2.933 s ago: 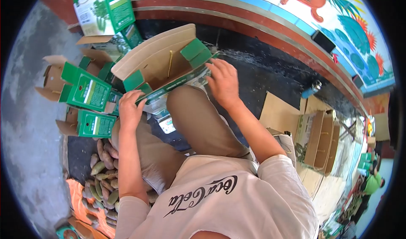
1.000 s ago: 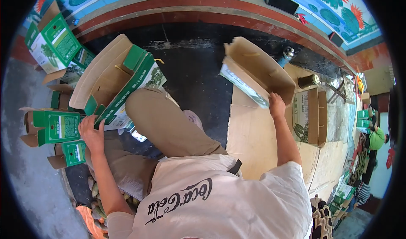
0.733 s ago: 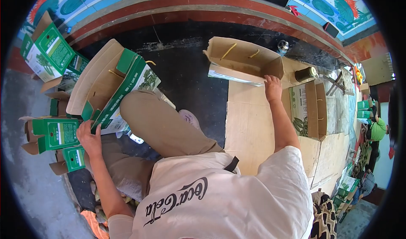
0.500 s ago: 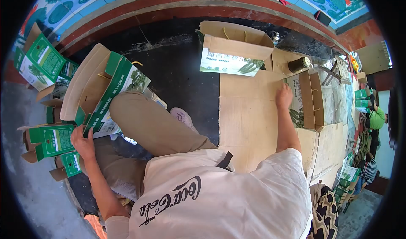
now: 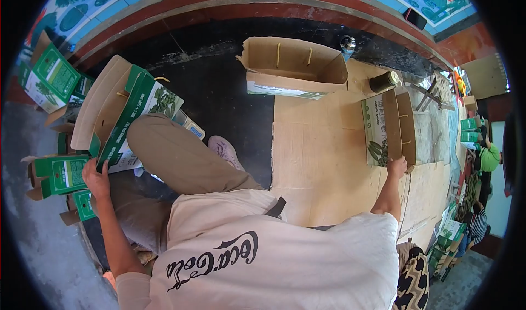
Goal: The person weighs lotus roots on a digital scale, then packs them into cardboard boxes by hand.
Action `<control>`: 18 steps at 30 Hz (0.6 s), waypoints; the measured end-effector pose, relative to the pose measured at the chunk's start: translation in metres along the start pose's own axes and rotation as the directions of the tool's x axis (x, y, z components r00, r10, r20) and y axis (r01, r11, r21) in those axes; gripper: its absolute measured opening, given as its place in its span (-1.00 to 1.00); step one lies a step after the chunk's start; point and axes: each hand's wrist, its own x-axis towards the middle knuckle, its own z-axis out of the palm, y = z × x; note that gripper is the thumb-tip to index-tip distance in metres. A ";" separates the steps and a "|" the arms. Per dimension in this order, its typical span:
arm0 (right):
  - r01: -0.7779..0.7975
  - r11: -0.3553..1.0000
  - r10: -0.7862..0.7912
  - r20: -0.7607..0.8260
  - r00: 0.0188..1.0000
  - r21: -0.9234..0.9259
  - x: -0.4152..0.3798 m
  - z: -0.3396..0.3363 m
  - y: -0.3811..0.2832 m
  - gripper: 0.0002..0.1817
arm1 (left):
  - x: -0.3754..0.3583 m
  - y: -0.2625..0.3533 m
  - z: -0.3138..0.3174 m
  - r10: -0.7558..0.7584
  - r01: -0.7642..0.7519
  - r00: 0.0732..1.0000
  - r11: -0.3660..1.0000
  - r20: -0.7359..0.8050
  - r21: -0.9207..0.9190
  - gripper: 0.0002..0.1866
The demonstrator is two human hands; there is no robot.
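My left hand (image 5: 97, 179) grips the near corner of an open green and white cardboard box (image 5: 131, 121) that leans by my raised knee. Its brown flaps stand up and a yellow cord handle shows at its far end. On the right, my right hand (image 5: 396, 168) has its fingers closed at the near corner of another open box (image 5: 375, 129). This one has a printed vegetable picture on its side and yellow cord handles inside. A third open box (image 5: 296, 63) stands farther off between them, touched by neither hand.
Flat cardboard sheets (image 5: 312, 167) cover the floor at centre right. Several green boxes (image 5: 61, 174) lie at the left. A dark canister (image 5: 383, 81) and a metal flask (image 5: 347, 44) stand near the wall ledge. People in green (image 5: 489, 155) and striped (image 5: 478, 225) tops are at far right.
My right hand has moved from the far left corner of the right box to its near corner. My left hand stays at the left box. The middle box now shows more of its inside.
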 end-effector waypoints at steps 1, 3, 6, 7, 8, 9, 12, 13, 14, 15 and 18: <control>-0.002 1.000 0.002 0.036 0.999 -0.003 0.005 0.004 0.004 -0.23 | 0.000 0.001 0.000 0.002 -0.002 1.000 1.000 -0.003 -0.001 -0.67; 0.038 0.999 -0.037 0.078 0.996 -0.005 0.014 0.013 0.007 -0.21 | -0.001 0.004 -0.003 -0.004 0.004 1.000 1.000 -0.004 0.000 -0.69; 0.020 0.999 -0.024 0.098 0.995 0.047 0.018 0.018 0.006 -0.22 | -0.003 0.005 -0.003 -0.021 0.021 1.000 1.000 0.002 -0.018 -0.71; 0.000 0.997 -0.007 0.100 0.995 0.074 0.017 0.016 0.004 -0.22 | -0.003 0.005 -0.003 -0.027 0.027 1.000 0.999 0.004 -0.026 -0.72; -0.001 1.000 -0.001 0.098 0.995 0.020 0.018 0.011 0.003 -0.23 | -0.003 0.005 -0.003 -0.023 0.023 1.000 0.999 0.002 -0.030 -0.72; -0.001 0.999 0.004 0.095 0.995 -0.033 0.018 0.007 0.001 -0.24 | -0.003 0.007 -0.005 -0.019 0.019 1.000 0.999 -0.001 -0.033 -0.72; 0.095 0.984 -0.077 0.123 0.990 -0.151 0.014 -0.001 -0.003 -0.54 | -0.003 0.009 -0.006 -0.015 0.014 1.000 0.999 -0.016 -0.048 -0.73; 0.143 0.973 -0.113 0.169 0.979 -0.181 0.013 0.000 -0.002 -0.61 | -0.003 0.009 -0.006 -0.017 0.015 1.000 0.998 -0.024 -0.053 -0.74; 0.192 0.958 -0.146 0.214 0.966 -0.211 0.015 0.001 -0.001 -0.66 | -0.003 0.009 -0.006 -0.019 0.017 1.000 0.998 -0.026 -0.059 -0.74; 0.186 0.960 -0.147 0.189 0.971 -0.210 0.007 0.000 -0.006 -0.74 | -0.003 0.010 -0.007 -0.021 0.019 0.999 0.998 -0.028 -0.065 -0.74; 0.207 0.952 -0.158 0.220 0.963 -0.224 -0.005 0.011 -0.019 -0.75 | -0.003 0.012 -0.008 -0.025 0.022 0.999 0.996 -0.033 -0.081 -0.74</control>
